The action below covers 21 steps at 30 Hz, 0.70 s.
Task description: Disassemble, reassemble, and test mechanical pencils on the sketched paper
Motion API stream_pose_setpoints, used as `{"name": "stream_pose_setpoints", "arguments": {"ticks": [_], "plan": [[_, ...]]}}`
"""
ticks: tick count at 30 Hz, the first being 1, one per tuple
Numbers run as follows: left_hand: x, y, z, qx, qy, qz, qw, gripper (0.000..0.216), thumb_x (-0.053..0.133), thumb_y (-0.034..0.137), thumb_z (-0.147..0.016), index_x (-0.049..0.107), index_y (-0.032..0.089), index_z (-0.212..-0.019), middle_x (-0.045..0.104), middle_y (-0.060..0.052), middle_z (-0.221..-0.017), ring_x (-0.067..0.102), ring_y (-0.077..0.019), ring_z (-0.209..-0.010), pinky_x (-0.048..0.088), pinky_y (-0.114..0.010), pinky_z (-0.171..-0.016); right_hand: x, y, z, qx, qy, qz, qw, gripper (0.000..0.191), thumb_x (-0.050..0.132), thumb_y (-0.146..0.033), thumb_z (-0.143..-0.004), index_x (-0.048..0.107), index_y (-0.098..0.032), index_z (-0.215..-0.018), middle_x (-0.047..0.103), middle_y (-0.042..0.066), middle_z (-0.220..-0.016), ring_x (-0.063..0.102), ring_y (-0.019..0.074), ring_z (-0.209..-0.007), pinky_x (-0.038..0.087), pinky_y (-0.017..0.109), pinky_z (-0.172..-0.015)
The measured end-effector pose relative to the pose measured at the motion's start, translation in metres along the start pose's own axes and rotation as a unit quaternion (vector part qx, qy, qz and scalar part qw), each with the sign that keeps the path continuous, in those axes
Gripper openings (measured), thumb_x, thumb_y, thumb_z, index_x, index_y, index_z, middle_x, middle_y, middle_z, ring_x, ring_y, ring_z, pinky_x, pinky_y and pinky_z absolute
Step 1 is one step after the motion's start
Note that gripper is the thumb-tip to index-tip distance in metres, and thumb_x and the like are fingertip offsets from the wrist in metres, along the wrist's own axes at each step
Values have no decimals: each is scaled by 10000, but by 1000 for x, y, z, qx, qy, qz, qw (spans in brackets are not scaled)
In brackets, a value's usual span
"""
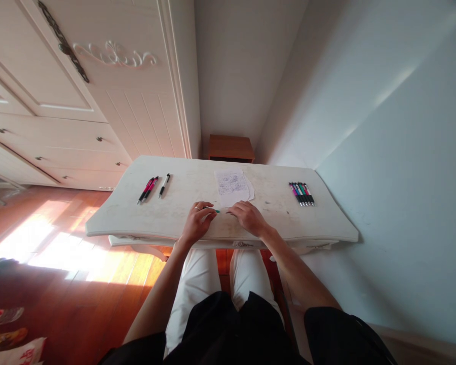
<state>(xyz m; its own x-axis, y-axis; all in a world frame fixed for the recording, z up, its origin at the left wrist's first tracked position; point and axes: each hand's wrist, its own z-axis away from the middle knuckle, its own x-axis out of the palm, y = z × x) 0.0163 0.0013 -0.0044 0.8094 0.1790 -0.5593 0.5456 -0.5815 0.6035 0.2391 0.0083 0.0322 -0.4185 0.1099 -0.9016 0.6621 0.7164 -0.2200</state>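
Note:
My left hand [198, 222] is closed around a pen part with a teal end [217, 211], low over the front middle of the white table [182, 223]. A short gap away, the fingers of my right hand [250, 218] pinch a thin dark piece [228, 212] that points toward the teal end. My fingers cover most of both pieces. Just beyond my hands lie scribbled paper sheets [233, 186], one overlapping another.
Two pink and black pens [148, 190] and a white and black pen [164, 186] lie at the table's left. Several pens in mixed colours [301, 194] form a row at the right. A wall [395, 192] borders the right side; a white cabinet [137, 111] stands at the left.

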Motion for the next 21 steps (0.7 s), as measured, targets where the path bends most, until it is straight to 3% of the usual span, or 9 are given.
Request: {"name": "stream_pose_setpoints", "arguments": {"ticks": [21], "plan": [[1,1,0,18,-25,-9,999,132,562,213,-871,690,220,-838,644,-60,-1013,546,-205,-993,478,-392,-890,5,-8,-5,4,-20,-5,1000,235,448,-104,-921,654,-185,-1000,610,73,-857,511,196,-881,417,293,-768]]}}
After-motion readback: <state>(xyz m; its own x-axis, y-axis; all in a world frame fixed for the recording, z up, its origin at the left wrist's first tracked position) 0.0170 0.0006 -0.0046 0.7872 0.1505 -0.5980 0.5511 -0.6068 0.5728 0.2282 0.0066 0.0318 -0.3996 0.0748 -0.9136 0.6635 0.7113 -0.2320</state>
